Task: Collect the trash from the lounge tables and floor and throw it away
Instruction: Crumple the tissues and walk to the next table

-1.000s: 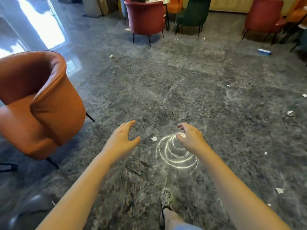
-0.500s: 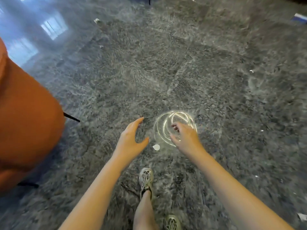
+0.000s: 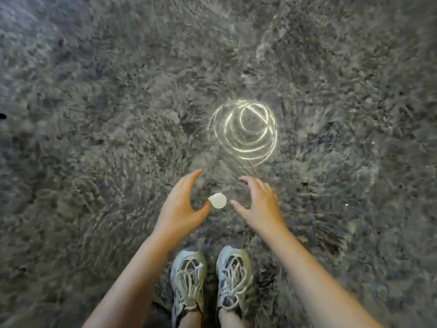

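Observation:
A small round white scrap of trash (image 3: 218, 200) lies on the grey mottled floor (image 3: 118, 114) just ahead of my feet. My left hand (image 3: 182, 204) hovers to its left, fingers spread and curved, thumb tip almost at the scrap's edge. My right hand (image 3: 257, 204) hovers to its right, fingers spread, thumb pointing at the scrap with a small gap. Neither hand holds anything.
My two grey laced shoes (image 3: 189, 280) stand side by side below the scrap. A bright spiral light reflection (image 3: 246, 133) glows on the floor beyond the hands. Only floor fills the remaining view.
The view has tipped down from the lounge chairs to the floor at my feet. Both hands have closed in on either side of the white scrap, and my feet now stand together.

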`<state>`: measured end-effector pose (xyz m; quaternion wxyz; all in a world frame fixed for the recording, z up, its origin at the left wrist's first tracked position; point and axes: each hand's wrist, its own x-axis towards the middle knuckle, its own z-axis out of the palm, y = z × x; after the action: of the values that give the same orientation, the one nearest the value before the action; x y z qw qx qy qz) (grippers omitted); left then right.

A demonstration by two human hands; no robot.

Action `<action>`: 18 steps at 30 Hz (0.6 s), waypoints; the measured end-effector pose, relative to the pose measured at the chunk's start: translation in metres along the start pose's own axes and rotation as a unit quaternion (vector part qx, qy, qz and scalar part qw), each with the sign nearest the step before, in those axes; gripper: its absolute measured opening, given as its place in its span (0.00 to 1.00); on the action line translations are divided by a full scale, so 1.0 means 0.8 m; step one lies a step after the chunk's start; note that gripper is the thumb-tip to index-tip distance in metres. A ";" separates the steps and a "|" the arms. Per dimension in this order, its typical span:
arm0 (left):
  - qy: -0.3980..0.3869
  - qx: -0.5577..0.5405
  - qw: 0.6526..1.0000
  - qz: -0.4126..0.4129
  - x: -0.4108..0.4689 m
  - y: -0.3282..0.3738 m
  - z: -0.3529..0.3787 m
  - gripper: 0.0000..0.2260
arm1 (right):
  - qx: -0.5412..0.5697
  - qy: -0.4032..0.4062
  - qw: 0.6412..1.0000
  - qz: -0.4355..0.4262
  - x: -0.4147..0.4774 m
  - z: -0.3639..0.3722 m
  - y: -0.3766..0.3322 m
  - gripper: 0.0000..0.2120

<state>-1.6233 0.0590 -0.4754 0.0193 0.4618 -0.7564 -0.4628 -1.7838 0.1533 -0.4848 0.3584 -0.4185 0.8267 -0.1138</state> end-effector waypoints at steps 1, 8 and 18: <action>-0.004 0.001 1.000 0.000 0.016 -0.029 0.024 0.31 | -0.006 -0.009 1.000 0.006 0.020 0.032 0.020 0.26; -0.033 0.008 0.999 -0.019 0.066 -0.178 0.140 0.37 | -0.029 -0.034 0.997 0.057 0.092 0.215 0.112 0.32; -0.044 -0.008 0.999 -0.028 0.050 -0.200 0.160 0.39 | -0.035 0.100 0.992 0.063 0.102 0.260 0.113 0.14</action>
<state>-1.5959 0.0944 -0.6796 -0.0229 0.4622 -0.7393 -0.4891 -1.7281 0.1695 -0.7189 0.2654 -0.3645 0.8866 -0.1028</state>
